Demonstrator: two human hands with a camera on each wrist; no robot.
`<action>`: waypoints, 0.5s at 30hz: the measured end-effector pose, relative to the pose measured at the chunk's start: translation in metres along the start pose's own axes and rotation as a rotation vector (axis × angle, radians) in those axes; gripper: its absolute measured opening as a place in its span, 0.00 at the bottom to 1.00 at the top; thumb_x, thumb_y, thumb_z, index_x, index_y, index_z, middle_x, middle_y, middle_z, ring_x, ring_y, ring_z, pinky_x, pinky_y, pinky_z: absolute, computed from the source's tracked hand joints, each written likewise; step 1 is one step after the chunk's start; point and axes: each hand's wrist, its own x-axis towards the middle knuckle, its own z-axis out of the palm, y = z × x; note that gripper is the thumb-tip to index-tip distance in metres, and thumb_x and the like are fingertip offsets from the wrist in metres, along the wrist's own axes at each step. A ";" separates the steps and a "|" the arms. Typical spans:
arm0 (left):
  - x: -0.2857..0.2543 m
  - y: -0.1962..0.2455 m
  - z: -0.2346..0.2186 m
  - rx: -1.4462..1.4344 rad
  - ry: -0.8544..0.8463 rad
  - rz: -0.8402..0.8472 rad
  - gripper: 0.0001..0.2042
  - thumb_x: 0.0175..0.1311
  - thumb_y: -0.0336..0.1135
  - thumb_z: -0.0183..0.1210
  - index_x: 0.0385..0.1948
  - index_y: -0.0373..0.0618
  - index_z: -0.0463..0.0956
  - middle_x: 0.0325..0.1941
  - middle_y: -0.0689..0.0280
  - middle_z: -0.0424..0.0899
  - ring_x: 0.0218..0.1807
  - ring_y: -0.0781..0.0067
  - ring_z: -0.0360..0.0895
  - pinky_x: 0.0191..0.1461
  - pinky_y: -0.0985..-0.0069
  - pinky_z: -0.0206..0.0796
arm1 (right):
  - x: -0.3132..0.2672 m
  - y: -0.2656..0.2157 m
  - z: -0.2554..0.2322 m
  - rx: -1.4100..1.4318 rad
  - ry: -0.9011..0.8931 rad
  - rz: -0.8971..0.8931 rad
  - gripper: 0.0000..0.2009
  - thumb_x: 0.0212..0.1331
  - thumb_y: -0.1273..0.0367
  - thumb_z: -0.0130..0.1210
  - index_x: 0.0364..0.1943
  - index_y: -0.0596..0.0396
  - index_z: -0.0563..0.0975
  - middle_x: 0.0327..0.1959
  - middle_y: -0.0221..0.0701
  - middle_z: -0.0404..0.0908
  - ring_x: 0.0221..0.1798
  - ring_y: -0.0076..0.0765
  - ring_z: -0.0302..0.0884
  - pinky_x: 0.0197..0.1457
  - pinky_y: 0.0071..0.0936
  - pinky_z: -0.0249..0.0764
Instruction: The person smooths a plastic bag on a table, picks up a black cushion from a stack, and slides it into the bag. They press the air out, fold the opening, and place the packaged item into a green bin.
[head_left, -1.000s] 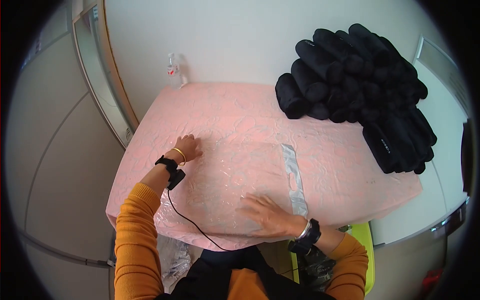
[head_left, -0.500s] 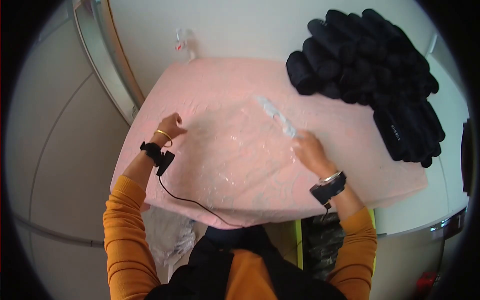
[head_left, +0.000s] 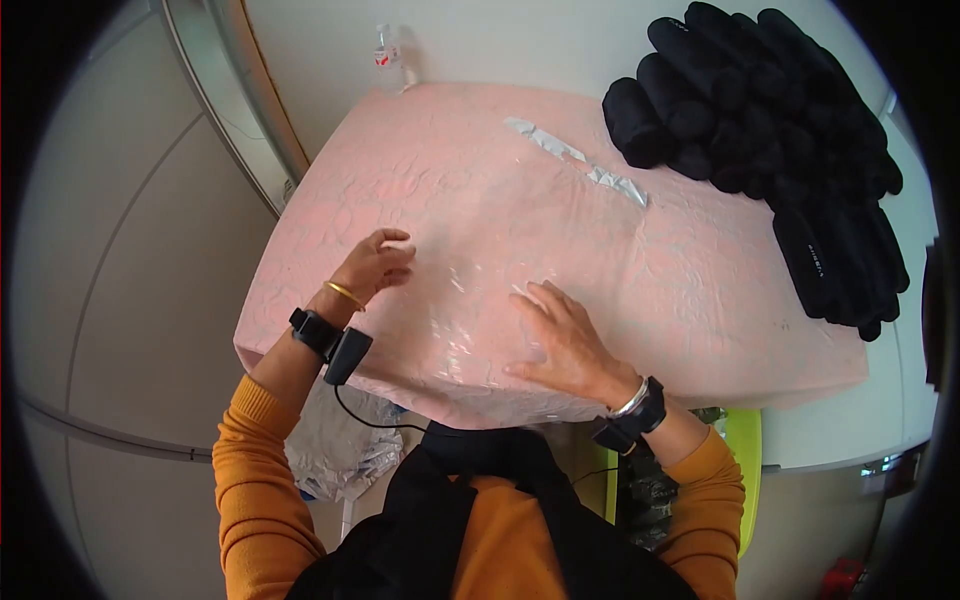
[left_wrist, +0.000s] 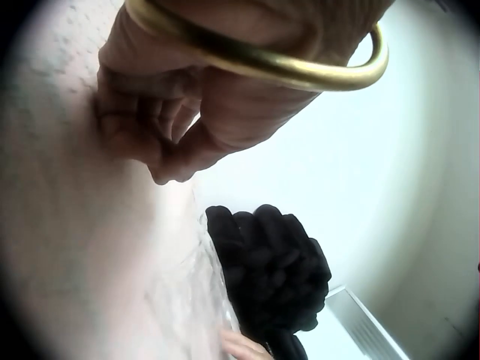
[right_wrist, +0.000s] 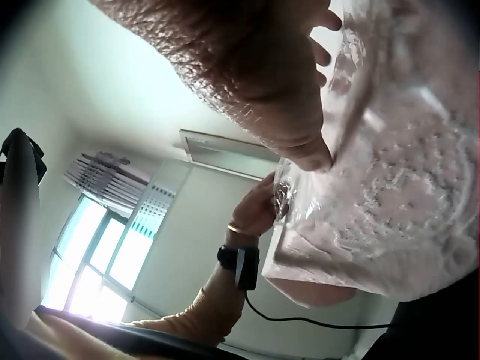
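A clear plastic bag [head_left: 470, 300] is spread over the pink cloth-covered table [head_left: 330, 180]. Its silvery handle strip [head_left: 620, 185] points toward the far side. At the bag's left part, my left hand [head_left: 375, 268] has curled fingers, and in the left wrist view thumb and fingertips [left_wrist: 166, 169] come together in a pinch. Crinkled film shows beside that hand in the right wrist view. My right hand [head_left: 570, 345] lies over the bag's near right part with fingers spread, its fingertips right at the film.
Black rolled bundles [head_left: 740, 110] are piled at the back right of the table. A clear bottle [head_left: 388, 60] stands at the back left by the wall. Below the near edge are loose plastic packaging [head_left: 345, 440] and a yellow-green bin [head_left: 745, 480].
The bag has turned, so its handle strip went from the right side to the far side. My right hand carried the strip away, let go and came back toward me.
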 end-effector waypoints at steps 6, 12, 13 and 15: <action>-0.013 -0.023 -0.031 0.426 -0.149 0.048 0.18 0.60 0.32 0.62 0.50 0.40 0.70 0.33 0.66 0.78 0.28 0.77 0.76 0.30 0.80 0.69 | -0.025 0.015 0.008 -0.120 -0.066 0.032 0.25 0.49 0.69 0.62 0.55 0.57 0.71 0.61 0.45 0.65 0.63 0.54 0.62 0.65 0.43 0.60; -0.044 -0.021 0.012 0.833 -0.019 0.723 0.16 0.58 0.30 0.62 0.47 0.40 0.73 0.41 0.62 0.80 0.41 0.66 0.77 0.44 0.74 0.70 | -0.027 0.026 0.009 -0.127 0.029 0.071 0.19 0.51 0.76 0.57 0.51 0.59 0.74 0.55 0.43 0.71 0.58 0.53 0.68 0.61 0.41 0.65; -0.048 -0.017 0.027 0.828 -0.024 0.732 0.16 0.58 0.30 0.62 0.47 0.40 0.73 0.41 0.62 0.80 0.41 0.66 0.77 0.44 0.74 0.70 | -0.027 0.026 0.010 -0.099 0.054 0.074 0.18 0.51 0.77 0.56 0.49 0.59 0.75 0.53 0.43 0.73 0.57 0.52 0.69 0.60 0.40 0.66; -0.057 -0.013 0.054 0.905 -0.212 0.944 0.16 0.55 0.29 0.62 0.46 0.41 0.75 0.45 0.58 0.79 0.46 0.56 0.76 0.49 0.70 0.70 | -0.025 0.024 0.011 -0.036 0.098 0.076 0.16 0.51 0.79 0.54 0.46 0.60 0.76 0.49 0.42 0.76 0.54 0.52 0.72 0.58 0.39 0.69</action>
